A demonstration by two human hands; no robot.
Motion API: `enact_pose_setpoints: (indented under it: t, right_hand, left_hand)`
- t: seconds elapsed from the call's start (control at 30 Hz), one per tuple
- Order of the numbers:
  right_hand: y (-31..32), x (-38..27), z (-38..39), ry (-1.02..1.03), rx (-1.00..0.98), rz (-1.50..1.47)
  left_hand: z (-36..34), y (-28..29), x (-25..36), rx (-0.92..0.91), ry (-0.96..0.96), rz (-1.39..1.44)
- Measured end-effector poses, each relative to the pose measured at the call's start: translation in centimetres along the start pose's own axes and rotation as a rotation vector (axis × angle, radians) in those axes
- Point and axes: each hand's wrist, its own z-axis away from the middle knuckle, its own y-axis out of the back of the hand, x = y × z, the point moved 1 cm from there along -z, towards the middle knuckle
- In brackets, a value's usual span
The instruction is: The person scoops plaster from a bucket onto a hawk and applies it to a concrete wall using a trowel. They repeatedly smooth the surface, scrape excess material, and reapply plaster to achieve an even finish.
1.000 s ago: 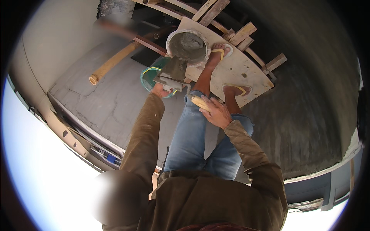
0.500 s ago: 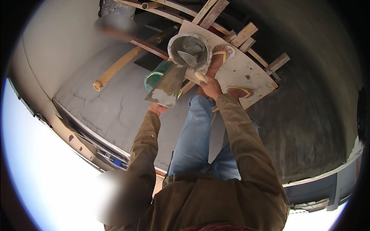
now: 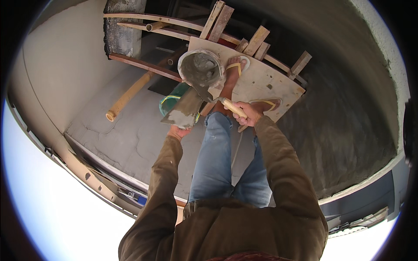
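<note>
My left hand (image 3: 180,132) is closed at the near end of a flat grey mortar board (image 3: 183,111), mostly beneath it. Wet mortar smears the board's near part. In my right hand (image 3: 247,114) is a trowel, gripped by its pale wooden handle (image 3: 234,108). Dark mortar (image 3: 203,92) covers its blade, which lies beside the far right edge of the board; whether they touch I cannot tell. Just beyond stands a mortar-crusted bucket (image 3: 181,69) with grey mortar inside. A green bucket (image 3: 167,103) sits partly hidden under the board.
My feet, in yellow-strapped flip-flops, stand on a plywood sheet (image 3: 261,80). Timber pieces (image 3: 257,40) stick up along its far edge. A bamboo pole (image 3: 130,96) extends at left above the cracked grey floor (image 3: 117,132). Dark, fresh-looking plaster (image 3: 344,143) covers the curved surface at right.
The trowel has come out of the mortar bucket toward me, mortar now on its blade, and beside the board. My left hand keeps hold of the board. The whole view has shifted slightly.
</note>
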Motion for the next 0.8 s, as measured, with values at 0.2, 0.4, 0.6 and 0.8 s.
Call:
enact_pose_setpoints:
  t: [0.2, 0.4, 0.6, 0.8]
  right_hand:
    - [0.3, 2.2, 5.1, 0.039, 0.017, 0.082]
    - [-2.3, 7.6, 10.1, 0.475, 0.355, 0.312]
    - [-7.1, 11.9, 12.8, 0.765, 0.929, 1.016]
    - [-9.3, 15.5, 15.1, 1.087, 1.229, 1.045]
  left_hand:
    - [3.4, -6.7, 0.6, 0.141, -0.140, -0.155]
    - [1.0, -4.7, 3.8, -0.095, -0.523, -1.136]
    - [1.5, -15.0, 1.1, -0.003, 0.006, -0.423]
    - [0.5, -19.4, 0.6, -0.212, 0.102, -0.780]
